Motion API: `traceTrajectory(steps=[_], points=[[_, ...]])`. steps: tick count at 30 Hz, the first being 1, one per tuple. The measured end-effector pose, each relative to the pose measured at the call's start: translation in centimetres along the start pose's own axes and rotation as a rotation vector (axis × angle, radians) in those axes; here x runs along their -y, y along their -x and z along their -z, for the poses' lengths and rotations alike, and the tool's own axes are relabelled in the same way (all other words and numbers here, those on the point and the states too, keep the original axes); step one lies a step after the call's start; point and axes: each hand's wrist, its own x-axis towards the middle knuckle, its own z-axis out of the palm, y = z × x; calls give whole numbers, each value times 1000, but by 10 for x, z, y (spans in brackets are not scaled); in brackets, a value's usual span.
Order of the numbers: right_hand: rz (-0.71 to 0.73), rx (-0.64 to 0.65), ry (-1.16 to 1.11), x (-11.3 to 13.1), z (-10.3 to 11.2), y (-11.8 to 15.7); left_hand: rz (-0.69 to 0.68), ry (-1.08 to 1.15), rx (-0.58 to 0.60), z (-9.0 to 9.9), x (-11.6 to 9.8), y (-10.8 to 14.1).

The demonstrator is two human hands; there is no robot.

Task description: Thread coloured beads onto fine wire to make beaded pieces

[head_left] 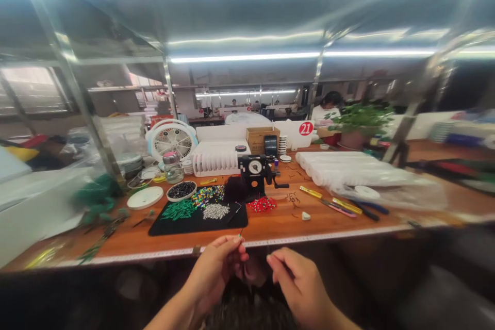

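From my end, left grip (236, 252): closed, thumb and forefinger pinching a small green-tipped piece (240, 235), thin dark stem poking up past the fingertips. Right grip (270, 262): also pinched together, just right of the left one, apart from it; I can't tell if a fine thread sits between the fingertips. Both are at the near edge of the worktop (278, 227), by the measuring tape (309, 237) along it.

Ahead and left of the left grip: black mat (166, 228) carrying green pieces (178, 210), silvery bits (215, 211) and mixed-colour beads (208, 196). Past those, a dish of black beads (181, 190); further left, a white round lid (145, 198).

Straight ahead of the grips, beyond the mat: black cranked machine (260, 174) with a dial, red bits (262, 204) heaped in front of it. Ahead and right of the right grip I get a small white lump (306, 216), then yellow-handled tools (311, 192); farther back, white rolls (332, 165) in clear plastic. Far ahead, left of both grips: white fan (174, 142), glass jar (174, 169) in front of it.
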Motion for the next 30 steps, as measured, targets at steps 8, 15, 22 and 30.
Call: traceTrajectory(steps=[8,15,22,30], points=[[60,111,-116,2,-18,4,214,18,37,-30,7,-18],[-76,25,-242,-7,-9,-11,215,21,87,-25,-6,-28],[-348,106,-494,-22,-5,-56,218,-111,210,-24,-22,-33],[-244,29,-399,-17,-5,-54,202,-161,244,-25,-23,-34]])
